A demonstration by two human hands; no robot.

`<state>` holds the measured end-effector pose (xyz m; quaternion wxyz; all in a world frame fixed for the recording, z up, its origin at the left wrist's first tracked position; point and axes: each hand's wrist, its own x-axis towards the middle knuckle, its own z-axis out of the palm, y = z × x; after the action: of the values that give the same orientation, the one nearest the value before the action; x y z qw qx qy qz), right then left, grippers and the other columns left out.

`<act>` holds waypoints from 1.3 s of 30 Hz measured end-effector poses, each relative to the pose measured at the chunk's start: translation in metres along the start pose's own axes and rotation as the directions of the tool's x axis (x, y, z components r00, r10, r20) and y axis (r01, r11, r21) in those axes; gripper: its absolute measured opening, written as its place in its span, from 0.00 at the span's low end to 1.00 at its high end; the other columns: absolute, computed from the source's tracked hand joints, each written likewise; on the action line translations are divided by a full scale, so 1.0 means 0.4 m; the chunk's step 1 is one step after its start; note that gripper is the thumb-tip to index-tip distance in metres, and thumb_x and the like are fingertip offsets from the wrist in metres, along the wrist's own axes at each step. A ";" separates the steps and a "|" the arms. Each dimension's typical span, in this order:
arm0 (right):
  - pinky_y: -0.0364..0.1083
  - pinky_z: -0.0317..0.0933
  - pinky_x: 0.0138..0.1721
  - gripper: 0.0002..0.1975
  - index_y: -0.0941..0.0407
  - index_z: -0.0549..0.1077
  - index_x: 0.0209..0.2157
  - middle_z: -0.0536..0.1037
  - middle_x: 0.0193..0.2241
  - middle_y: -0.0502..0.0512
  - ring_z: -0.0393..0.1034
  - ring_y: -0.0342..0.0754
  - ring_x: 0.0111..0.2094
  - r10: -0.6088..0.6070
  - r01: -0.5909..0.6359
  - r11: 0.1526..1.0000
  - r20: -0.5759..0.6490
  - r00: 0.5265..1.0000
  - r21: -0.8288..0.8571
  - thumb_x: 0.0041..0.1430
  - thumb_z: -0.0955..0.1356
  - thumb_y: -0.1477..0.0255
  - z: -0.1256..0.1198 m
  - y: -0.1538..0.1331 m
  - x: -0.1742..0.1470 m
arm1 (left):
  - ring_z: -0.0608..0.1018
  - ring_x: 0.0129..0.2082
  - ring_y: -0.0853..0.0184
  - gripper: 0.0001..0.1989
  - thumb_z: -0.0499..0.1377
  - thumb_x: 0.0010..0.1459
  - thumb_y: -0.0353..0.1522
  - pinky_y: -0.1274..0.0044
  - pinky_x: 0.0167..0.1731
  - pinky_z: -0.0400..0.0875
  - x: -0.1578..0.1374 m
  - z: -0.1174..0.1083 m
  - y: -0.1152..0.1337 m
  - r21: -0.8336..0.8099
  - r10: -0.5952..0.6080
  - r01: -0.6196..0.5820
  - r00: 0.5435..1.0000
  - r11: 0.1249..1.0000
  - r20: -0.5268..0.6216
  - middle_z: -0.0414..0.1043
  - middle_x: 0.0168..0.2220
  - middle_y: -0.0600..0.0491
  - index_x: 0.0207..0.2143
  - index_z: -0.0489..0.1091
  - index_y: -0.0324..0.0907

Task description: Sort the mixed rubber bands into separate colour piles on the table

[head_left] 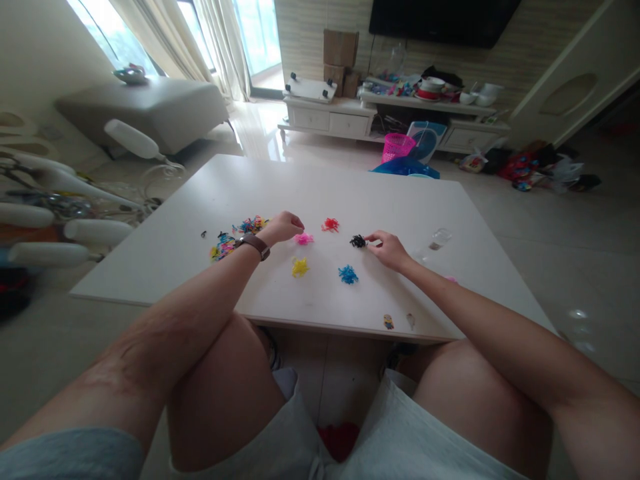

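Note:
My left hand (285,227), with a dark watch on the wrist, reaches over the pile of pink rubber bands (305,239). Its fingers point down and are drawn together; what they hold is too small to make out. At the right edge of the black rubber band pile (357,241), the fingertips of my right hand (387,249) pinch together, touching it. Between the hands lie a red pile (330,225), a yellow pile (300,267) and a blue pile (349,274). Mixed-colour bands (223,247) spread beside my left wrist, partly hidden by it.
All this lies on a white table (280,183). A clear container (441,238) rests beyond my right forearm. A small yellow cartoon sticker (389,322) sits near the front edge. White chair parts (133,138) stand at the left; a pink basket (397,146) is behind the table.

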<state>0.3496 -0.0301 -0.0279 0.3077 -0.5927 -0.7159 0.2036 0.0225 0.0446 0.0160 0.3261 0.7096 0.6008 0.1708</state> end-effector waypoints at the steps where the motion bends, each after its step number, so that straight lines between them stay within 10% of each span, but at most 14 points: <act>1: 0.48 0.71 0.43 0.14 0.57 0.81 0.41 0.82 0.43 0.58 0.76 0.51 0.44 0.001 0.000 1.000 0.012 1.000 -0.010 0.53 0.68 0.77 0.002 0.003 0.000 | 0.77 0.31 0.65 0.07 0.65 0.44 0.30 0.79 0.27 0.66 -0.001 -0.001 0.001 -0.006 0.000 0.000 1.000 1.000 0.001 0.80 0.29 0.49 0.29 0.80 0.39; 10: 0.50 0.68 0.48 0.15 0.55 0.79 0.42 0.80 0.46 0.58 0.73 0.52 0.48 -0.066 0.069 0.993 0.038 0.997 -0.096 0.53 0.68 0.77 0.002 0.022 -0.001 | 0.75 0.26 0.67 0.07 0.65 0.45 0.30 0.78 0.27 0.66 0.003 -0.053 -0.015 -0.116 -0.067 0.054 0.991 0.992 -0.115 0.76 0.24 0.51 0.30 0.80 0.38; 18: 0.50 0.64 0.55 0.13 0.55 0.79 0.39 0.79 0.46 0.58 0.73 0.54 0.49 -0.147 0.166 0.966 0.105 0.984 -0.200 0.52 0.67 0.78 -0.007 0.021 -0.004 | 0.74 0.25 0.69 0.10 0.64 0.43 0.31 0.80 0.21 0.63 -0.022 -0.159 -0.139 -0.313 -0.237 0.109 0.882 0.944 -0.407 0.75 0.25 0.50 0.31 0.77 0.36; 29: 0.50 0.64 0.53 0.09 0.55 0.78 0.35 0.78 0.46 0.58 0.73 0.54 0.48 -0.160 0.185 0.959 0.128 0.979 -0.215 0.54 0.67 0.78 -0.014 0.006 -0.011 | 0.71 0.23 0.70 0.16 0.71 0.31 0.31 0.80 0.24 0.64 -0.098 -0.198 -0.254 -0.255 -0.344 0.266 0.876 0.930 -0.339 0.72 0.20 0.56 0.29 0.77 0.39; 39: 0.49 0.65 0.53 0.09 0.55 0.78 0.34 0.78 0.46 0.58 0.74 0.53 0.48 -0.167 0.208 0.944 0.172 0.971 -0.256 0.54 0.67 0.78 -0.002 0.029 -0.013 | 0.73 0.25 0.67 0.16 0.72 0.36 0.38 0.78 0.28 0.65 -0.076 -0.159 -0.281 0.043 -0.105 0.114 0.980 0.993 -0.168 0.74 0.23 0.55 0.31 0.82 0.42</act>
<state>0.3592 -0.0326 -0.0360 0.1875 -0.5415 -0.8112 0.1166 -0.1078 0.0388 -0.0080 0.2654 0.6671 0.6681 0.1952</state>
